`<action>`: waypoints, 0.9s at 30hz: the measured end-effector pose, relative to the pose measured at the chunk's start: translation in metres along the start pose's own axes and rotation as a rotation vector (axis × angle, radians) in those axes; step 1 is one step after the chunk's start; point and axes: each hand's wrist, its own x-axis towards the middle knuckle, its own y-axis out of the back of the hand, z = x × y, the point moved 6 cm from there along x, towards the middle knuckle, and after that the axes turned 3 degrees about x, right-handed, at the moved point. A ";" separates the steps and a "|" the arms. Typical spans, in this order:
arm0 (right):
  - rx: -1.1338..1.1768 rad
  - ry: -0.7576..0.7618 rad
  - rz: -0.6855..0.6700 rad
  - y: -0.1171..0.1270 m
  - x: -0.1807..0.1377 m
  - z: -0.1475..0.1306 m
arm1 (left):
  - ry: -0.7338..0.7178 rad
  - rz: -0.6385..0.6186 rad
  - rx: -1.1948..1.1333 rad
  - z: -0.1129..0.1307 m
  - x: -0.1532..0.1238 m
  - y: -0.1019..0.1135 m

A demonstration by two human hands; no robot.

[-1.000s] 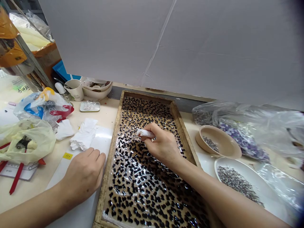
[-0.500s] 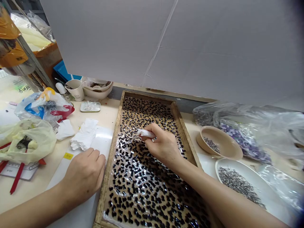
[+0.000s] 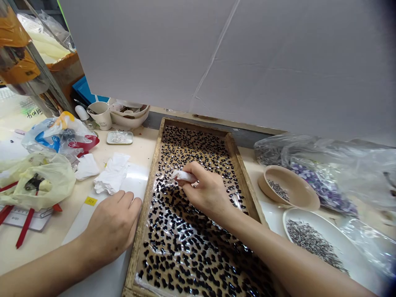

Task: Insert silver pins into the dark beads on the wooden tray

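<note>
A long wooden tray (image 3: 251, 194) bears rows of small glossy black shapes (image 3: 185, 255), several of them double-lobed, on a clear film. Over the tray's middle, my right hand (image 3: 207, 194) pinches a small white-wrapped tool (image 3: 185, 176). Its thin clear end points left and down at the black pieces; whether the tip touches them I cannot tell. My left hand (image 3: 113, 227) is curled with the palm down, resting against the tray's left edge on a white sheet (image 3: 93, 264). Its fingertips and palm are hidden.
Crumpled tissue (image 3: 111, 173), plastic bags (image 3: 62, 136) and a small dish of pins (image 3: 119, 137) lie left. A cup (image 3: 101, 117) stands behind. On the right are a beige bowl (image 3: 305, 198), a white plate of thin metallic pieces (image 3: 355, 251) and plastic packets (image 3: 324, 185). A grey panel (image 3: 216, 74) hangs above.
My right hand has shifted slightly left over the tray with the white-wrapped tool. My left hand keeps its place beside the tray, and the whole view has swung a little.
</note>
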 end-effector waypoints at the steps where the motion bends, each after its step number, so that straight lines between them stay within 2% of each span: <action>1: -0.002 0.003 -0.005 -0.002 0.000 0.000 | -0.003 -0.019 -0.003 0.000 0.000 -0.001; 18: 0.015 0.019 -0.018 -0.008 0.000 0.001 | -0.063 -0.048 -0.012 0.003 -0.001 -0.005; 27: 0.071 -0.075 -0.013 -0.003 0.004 0.001 | -0.063 -0.047 0.005 0.004 0.002 -0.001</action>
